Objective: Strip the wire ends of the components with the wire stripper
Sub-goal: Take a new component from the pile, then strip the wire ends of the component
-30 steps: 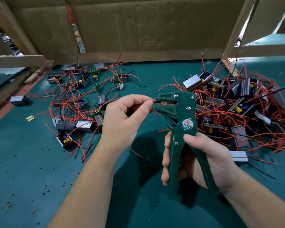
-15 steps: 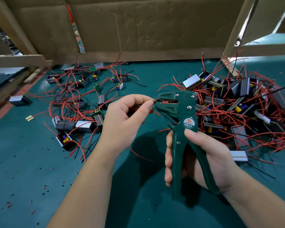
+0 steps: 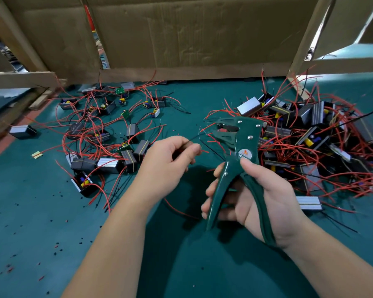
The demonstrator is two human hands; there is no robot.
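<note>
My left hand (image 3: 170,160) pinches a wire (image 3: 191,139) just left of the wire stripper (image 3: 243,143) my right hand (image 3: 265,196) grips; heaped components (image 3: 310,134) right of it suggest plenty remains.

Green table (image 3: 30,222): wired components (image 3: 108,134) spread at left, dense heap (image 3: 310,143) at right. Insulation bits (image 3: 57,246) scattered front left.

A small electronics assembly workshop: a green-covered table (image 3: 30,222) strewn with heaps of wired circuit modules (image 3: 249,108) and stripped insulation bits (image 3: 41,277), screened by cardboard sheets (image 3: 192,35) on rough wooden battens (image 3: 19,79).
</note>
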